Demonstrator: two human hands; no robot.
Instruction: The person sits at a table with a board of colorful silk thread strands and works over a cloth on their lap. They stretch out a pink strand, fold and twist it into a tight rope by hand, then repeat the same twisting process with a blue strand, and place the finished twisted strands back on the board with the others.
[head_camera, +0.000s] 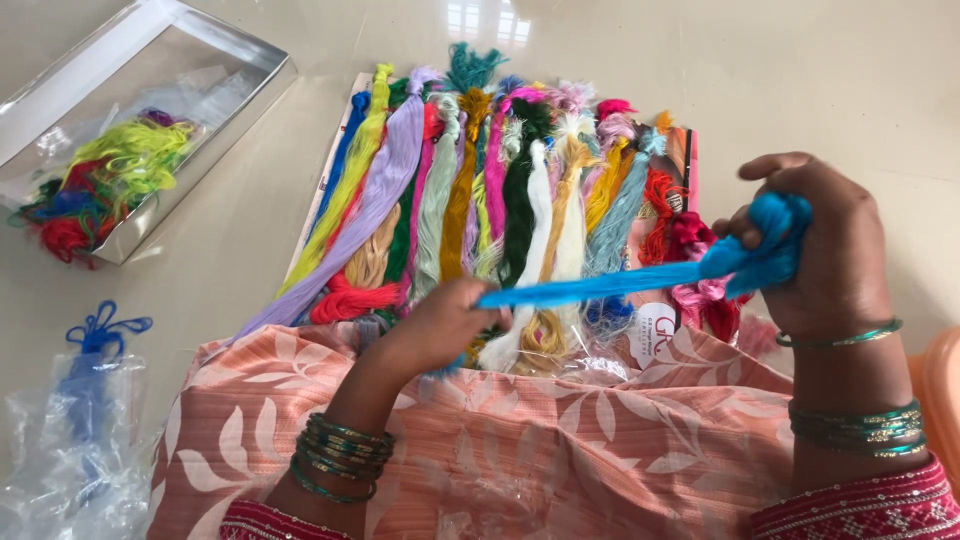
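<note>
A bright blue thread skein (620, 284) is stretched taut between both hands. My left hand (440, 325) pinches its lower left end above my lap. My right hand (820, 240) grips the bunched upper end, raised at the right. Behind the skein, several coloured thread skeins (470, 190) lie side by side on a flat clear packet: yellow, lilac, green, white, gold, pink and red. Both wrists wear green and gold bangles.
A clear-lidded grey box (200, 150) at the top left holds tangled yellow, red and blue threads. A plastic bag with a blue skein (90, 390) lies at the lower left. Peach leaf-patterned cloth (560, 440) covers my lap. The floor is pale and glossy.
</note>
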